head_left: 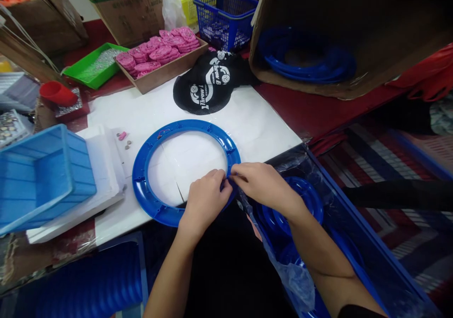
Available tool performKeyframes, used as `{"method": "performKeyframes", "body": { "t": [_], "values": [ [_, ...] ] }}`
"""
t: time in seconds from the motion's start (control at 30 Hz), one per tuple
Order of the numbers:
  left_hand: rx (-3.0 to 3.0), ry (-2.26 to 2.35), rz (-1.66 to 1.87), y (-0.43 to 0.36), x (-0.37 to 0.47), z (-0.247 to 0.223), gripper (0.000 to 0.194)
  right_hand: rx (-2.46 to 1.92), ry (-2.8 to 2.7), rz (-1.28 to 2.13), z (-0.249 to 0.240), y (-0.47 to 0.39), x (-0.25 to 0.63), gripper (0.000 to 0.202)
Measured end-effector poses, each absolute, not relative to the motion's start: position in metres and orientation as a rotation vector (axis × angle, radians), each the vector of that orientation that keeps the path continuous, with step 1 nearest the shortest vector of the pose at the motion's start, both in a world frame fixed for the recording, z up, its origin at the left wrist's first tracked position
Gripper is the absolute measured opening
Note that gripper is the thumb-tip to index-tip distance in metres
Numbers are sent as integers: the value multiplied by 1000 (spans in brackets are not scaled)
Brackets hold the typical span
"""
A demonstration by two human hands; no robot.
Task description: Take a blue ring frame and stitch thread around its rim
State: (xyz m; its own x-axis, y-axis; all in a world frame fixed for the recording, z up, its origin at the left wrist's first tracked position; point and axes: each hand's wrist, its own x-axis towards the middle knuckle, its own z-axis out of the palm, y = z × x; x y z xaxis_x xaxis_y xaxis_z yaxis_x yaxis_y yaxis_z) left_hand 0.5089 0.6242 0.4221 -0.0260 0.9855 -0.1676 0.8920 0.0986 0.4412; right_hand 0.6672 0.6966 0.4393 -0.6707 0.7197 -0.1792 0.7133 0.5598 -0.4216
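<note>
A blue plastic ring lies on the white sheet in front of me, its ribbed inner side up. A thin reddish wire and a small part sit in its channel at the top left. My left hand is closed at the ring's lower right, thumb and forefinger pinched together. Facing it, my right hand also pinches at the ring's right rim. Both sets of fingertips nearly meet over the rim; what is between them is too small to make out. A tiny pink piece and several small round bits lie left of the ring.
Black printed mesh lies behind the ring, near a cardboard tray of pink pieces. A blue bin stands left. More blue rings sit in a tilted carton; others fill a lined crate at right.
</note>
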Motion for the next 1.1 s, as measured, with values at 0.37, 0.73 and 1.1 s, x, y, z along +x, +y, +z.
{"method": "performKeyframes", "body": {
  "t": [0.37,0.73,1.1],
  "values": [
    [1709,1946,409,629,509,424,16,-999,-2728,689,446,731,670,18],
    [1659,1936,444,630,508,420,15,-839,-2988,859,453,763,652,17],
    [1673,1929,468,629,508,420,15,-843,-2887,856,437,766,660,13]
  ]
}}
